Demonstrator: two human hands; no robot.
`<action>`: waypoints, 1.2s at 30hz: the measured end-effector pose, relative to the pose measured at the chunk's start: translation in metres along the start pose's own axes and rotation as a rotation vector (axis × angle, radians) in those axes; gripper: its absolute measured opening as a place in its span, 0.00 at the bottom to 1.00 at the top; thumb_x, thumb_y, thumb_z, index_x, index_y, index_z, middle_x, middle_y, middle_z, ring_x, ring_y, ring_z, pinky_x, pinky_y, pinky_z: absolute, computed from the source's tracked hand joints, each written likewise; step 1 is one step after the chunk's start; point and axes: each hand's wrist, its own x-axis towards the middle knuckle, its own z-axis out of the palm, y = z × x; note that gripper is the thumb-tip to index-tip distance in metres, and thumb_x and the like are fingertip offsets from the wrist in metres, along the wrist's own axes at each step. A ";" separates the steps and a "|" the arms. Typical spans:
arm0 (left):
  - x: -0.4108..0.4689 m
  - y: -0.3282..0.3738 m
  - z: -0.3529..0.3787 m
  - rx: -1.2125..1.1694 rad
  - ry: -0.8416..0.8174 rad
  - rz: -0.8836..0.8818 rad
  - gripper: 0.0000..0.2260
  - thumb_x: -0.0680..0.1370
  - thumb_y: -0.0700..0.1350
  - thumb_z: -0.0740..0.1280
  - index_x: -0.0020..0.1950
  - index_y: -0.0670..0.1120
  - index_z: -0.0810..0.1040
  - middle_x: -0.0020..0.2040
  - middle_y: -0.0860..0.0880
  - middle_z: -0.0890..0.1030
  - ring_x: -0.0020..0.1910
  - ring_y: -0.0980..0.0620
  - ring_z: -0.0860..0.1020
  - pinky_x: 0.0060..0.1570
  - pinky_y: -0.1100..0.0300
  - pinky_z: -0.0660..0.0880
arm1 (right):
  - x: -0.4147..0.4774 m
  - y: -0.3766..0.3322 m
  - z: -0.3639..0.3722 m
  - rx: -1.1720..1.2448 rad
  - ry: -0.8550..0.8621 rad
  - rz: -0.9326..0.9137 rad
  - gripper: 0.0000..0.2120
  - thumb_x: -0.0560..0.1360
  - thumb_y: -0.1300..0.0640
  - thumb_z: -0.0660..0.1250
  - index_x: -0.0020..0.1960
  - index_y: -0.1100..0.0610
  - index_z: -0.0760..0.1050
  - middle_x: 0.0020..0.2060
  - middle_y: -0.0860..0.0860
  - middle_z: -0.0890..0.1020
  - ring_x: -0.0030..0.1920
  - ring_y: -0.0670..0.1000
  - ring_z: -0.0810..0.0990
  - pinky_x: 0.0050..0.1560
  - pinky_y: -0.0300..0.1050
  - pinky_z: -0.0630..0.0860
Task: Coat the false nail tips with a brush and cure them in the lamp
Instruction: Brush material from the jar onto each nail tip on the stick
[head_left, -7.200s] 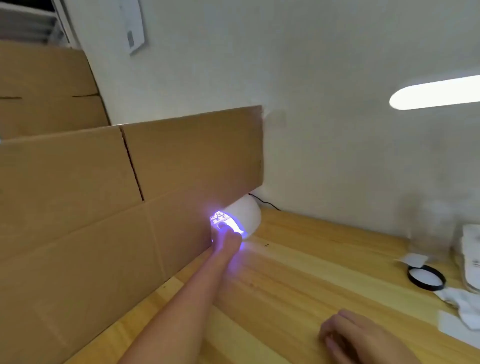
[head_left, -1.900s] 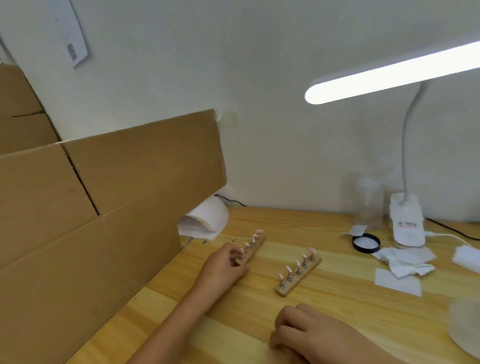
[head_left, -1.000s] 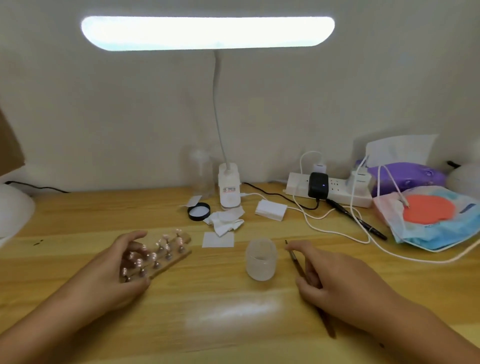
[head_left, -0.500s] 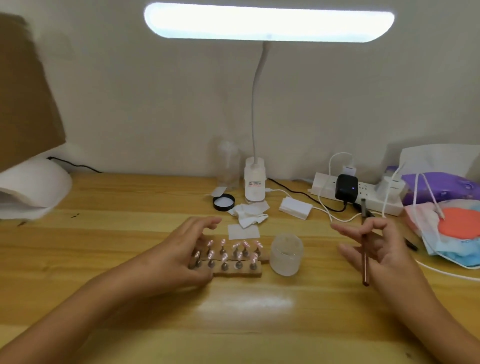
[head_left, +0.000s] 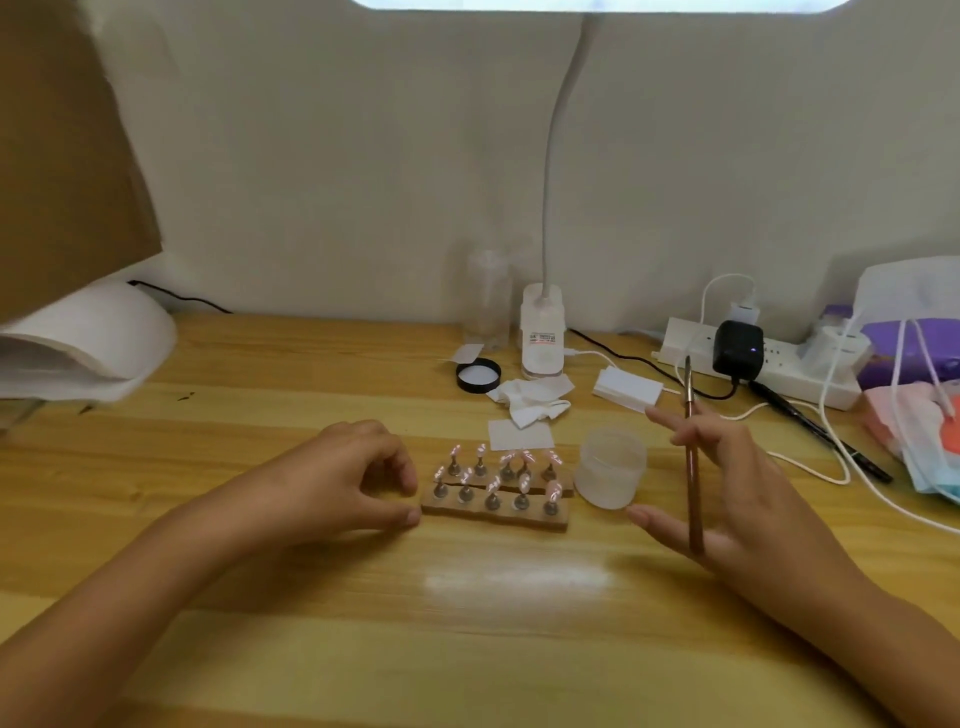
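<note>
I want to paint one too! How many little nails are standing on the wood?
10 nails: five on the back strip, five on the front strip, beside the left hand. They look blurry, so one could be hidden.

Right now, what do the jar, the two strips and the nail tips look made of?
The jar: frosted translucent plastic, maybe glass; cloudy matte walls. The strips: seemingly bare wood; tan, dull, rough-edged. The nail tips: glossy pink, likely plastic; bright highlights.
</note>
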 end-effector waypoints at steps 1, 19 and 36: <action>0.000 0.001 0.002 -0.001 -0.012 0.009 0.10 0.68 0.57 0.75 0.44 0.60 0.76 0.47 0.59 0.74 0.44 0.64 0.72 0.43 0.68 0.69 | -0.002 0.000 -0.002 0.045 0.027 -0.008 0.23 0.68 0.30 0.66 0.56 0.33 0.58 0.69 0.32 0.68 0.73 0.39 0.61 0.69 0.45 0.59; -0.009 0.028 0.019 0.091 0.072 0.088 0.07 0.73 0.59 0.69 0.45 0.63 0.72 0.39 0.61 0.76 0.44 0.64 0.73 0.37 0.66 0.71 | -0.009 0.005 -0.003 0.214 0.166 -0.022 0.15 0.82 0.47 0.55 0.64 0.48 0.74 0.56 0.38 0.82 0.60 0.39 0.78 0.58 0.34 0.72; -0.024 0.066 0.042 -0.014 -0.144 0.304 0.20 0.66 0.72 0.64 0.54 0.67 0.69 0.61 0.71 0.65 0.66 0.69 0.61 0.64 0.65 0.65 | -0.001 0.018 0.005 0.133 -0.079 0.167 0.41 0.72 0.53 0.74 0.77 0.50 0.55 0.62 0.46 0.79 0.71 0.46 0.68 0.67 0.39 0.61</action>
